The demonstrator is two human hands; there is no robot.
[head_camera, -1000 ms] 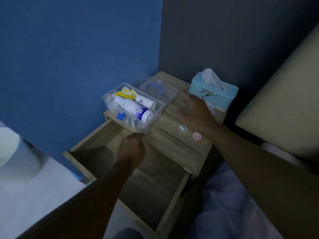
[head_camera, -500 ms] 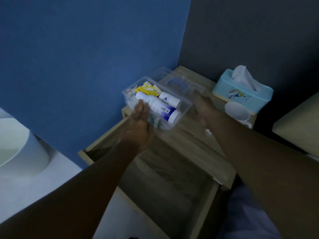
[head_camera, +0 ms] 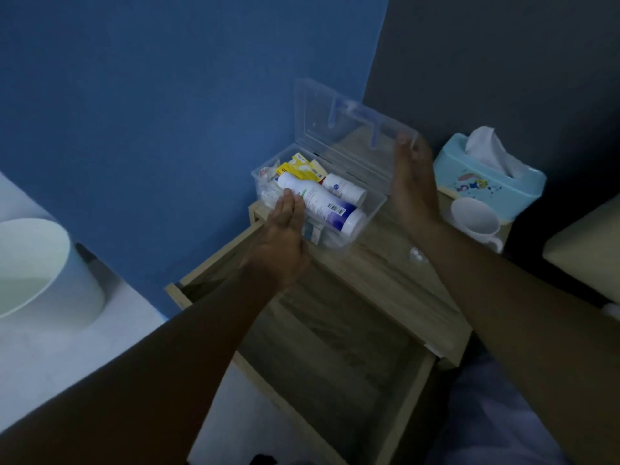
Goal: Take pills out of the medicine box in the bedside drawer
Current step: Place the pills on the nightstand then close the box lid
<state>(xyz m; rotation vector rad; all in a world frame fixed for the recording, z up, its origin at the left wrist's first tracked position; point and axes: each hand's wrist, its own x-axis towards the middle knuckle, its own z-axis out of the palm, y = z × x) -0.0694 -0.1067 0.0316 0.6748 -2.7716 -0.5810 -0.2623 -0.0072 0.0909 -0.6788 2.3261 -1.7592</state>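
The clear plastic medicine box stands on the bedside table top, at its far left corner. Its lid, with a blue handle, is raised nearly upright. My right hand grips the lid's right edge. My left hand lies flat against the box's front wall with the fingers straight. Inside lie a large white bottle, a smaller white bottle and a yellow packet. The wooden drawer below is pulled out, with nothing visible in it. A small pale item lies on the table top.
A light blue tissue box and a white mug sit at the back right of the table. A white bin stands on the floor to the left. A blue wall is behind; a bed edge is to the right.
The lid lay flat behind the box; my right hand has swung it up nearly upright. My left hand has come up from the drawer to the box's front wall.
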